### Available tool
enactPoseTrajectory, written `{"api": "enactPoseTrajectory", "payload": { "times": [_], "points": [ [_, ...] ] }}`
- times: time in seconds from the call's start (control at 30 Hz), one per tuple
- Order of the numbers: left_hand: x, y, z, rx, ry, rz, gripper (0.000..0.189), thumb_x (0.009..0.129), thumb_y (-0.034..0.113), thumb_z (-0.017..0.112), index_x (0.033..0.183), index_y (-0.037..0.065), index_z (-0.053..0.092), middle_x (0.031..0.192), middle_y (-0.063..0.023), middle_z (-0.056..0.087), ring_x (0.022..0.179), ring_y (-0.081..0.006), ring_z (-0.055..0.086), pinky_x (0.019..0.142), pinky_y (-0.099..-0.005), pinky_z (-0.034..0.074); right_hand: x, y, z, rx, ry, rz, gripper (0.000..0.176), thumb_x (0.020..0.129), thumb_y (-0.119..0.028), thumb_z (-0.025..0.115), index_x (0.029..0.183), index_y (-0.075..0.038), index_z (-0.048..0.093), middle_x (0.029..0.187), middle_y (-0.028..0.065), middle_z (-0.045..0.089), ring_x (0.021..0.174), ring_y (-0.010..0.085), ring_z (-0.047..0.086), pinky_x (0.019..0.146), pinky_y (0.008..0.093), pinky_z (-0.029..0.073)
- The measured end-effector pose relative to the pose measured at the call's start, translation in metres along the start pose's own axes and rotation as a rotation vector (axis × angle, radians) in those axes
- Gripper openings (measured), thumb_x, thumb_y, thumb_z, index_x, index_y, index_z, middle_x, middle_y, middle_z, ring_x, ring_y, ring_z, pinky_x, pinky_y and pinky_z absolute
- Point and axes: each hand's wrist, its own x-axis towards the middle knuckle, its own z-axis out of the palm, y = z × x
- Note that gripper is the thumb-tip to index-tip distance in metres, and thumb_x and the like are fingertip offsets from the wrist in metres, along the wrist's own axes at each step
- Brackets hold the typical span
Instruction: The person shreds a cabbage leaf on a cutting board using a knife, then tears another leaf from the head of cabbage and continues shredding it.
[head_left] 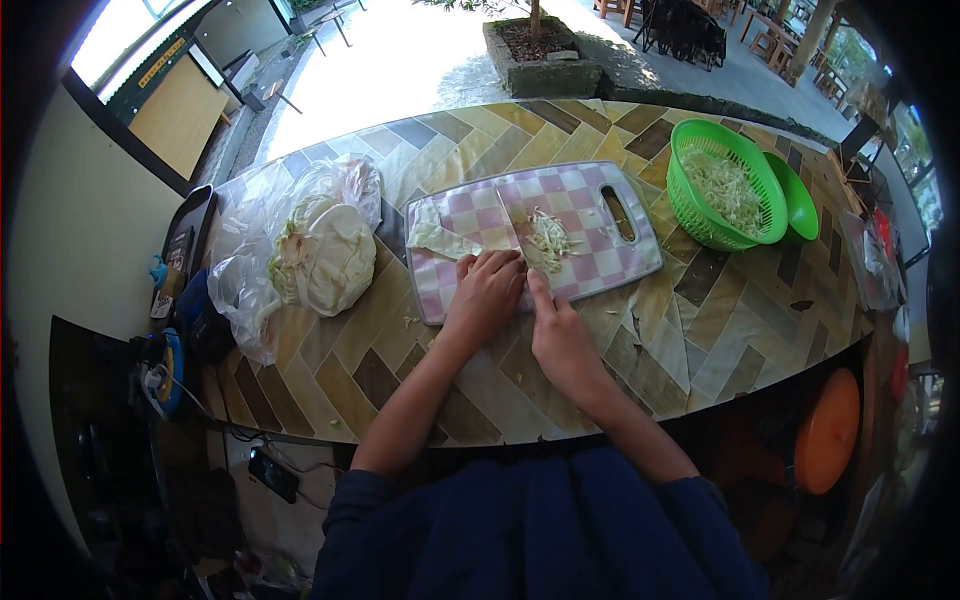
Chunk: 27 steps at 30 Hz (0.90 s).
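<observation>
On the table a pink-and-white checkered cutting board (pixel 590 265) lies under both hands. My right hand (pixel 566 335) grips a knife (pixel 509 217), its blade pointing away from me across the board. Bent fingers of my left hand (pixel 488 290) press down beside the blade, on cabbage whose held part is mostly hidden. A pale cabbage leaf piece (pixel 437 235) rests on the board's left side. Shredded cabbage (pixel 549 240) lies just right of the blade. Left of the board, a cut cabbage head (pixel 330 260) sits on a clear plastic bag (pixel 240 290).
A green basket (pixel 690 205) with shredded cabbage stands at the right, against a green bowl (pixel 795 200). A black tray (pixel 190 230) and a roll of tape (pixel 170 372) are at the left edge. Below the table are a phone (pixel 273 474) and an orange stool (pixel 828 432).
</observation>
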Motion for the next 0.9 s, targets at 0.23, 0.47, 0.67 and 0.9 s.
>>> {"api": "enactPoseTrajectory", "payload": {
  "times": [0.23, 0.47, 0.67, 0.9],
  "points": [
    [-0.001, -0.005, 0.0, 0.042, -0.01, 0.03, 0.022, 0.091, 0.016, 0.058, 0.109, 0.008, 0.067, 0.116, -0.006, 0.065, 0.112, -0.0213, 0.059, 0.105, -0.0433, 0.029, 0.015, 0.015, -0.001, 0.016, 0.003, -0.02, 0.055, 0.09, -0.002, 0.043, 0.145, -0.008, 0.036, 0.1, 0.0309, 0.059, 0.087, 0.0474, 0.063, 0.074, 0.0527, 0.052],
    [0.0, -0.006, -0.005, 0.065, -0.017, 0.059, 0.021, 0.092, 0.018, 0.059, 0.11, 0.01, 0.067, 0.117, -0.0034, 0.066, 0.113, -0.0177, 0.059, 0.108, -0.0464, 0.023, 0.0, 0.028, -0.013, 0.146, 0.081, -0.12, 0.046, 0.097, -0.015, 0.047, 0.143, -0.012, 0.041, 0.099, 0.0258, 0.061, 0.086, 0.0452, 0.062, 0.074, 0.0516, 0.05],
    [0.0, -0.007, -0.006, 0.04, -0.036, 0.045, 0.021, 0.092, 0.018, 0.059, 0.109, 0.01, 0.067, 0.117, -0.0031, 0.066, 0.113, -0.0177, 0.059, 0.108, -0.0466, 0.023, -0.011, 0.022, -0.021, 0.098, 0.008, -0.118, 0.05, 0.096, -0.013, 0.048, 0.145, -0.012, 0.039, 0.095, 0.0247, 0.06, 0.085, 0.0435, 0.062, 0.075, 0.0503, 0.05],
    [0.001, -0.009, -0.005, 0.051, -0.035, 0.05, 0.02, 0.091, 0.018, 0.06, 0.108, 0.01, 0.067, 0.116, -0.0037, 0.067, 0.113, -0.0184, 0.059, 0.107, -0.0462, 0.025, -0.004, 0.029, -0.026, 0.079, -0.037, -0.18, 0.05, 0.095, -0.011, 0.048, 0.145, -0.01, 0.039, 0.094, 0.0249, 0.06, 0.085, 0.0432, 0.062, 0.075, 0.0495, 0.051]
  ]
}}
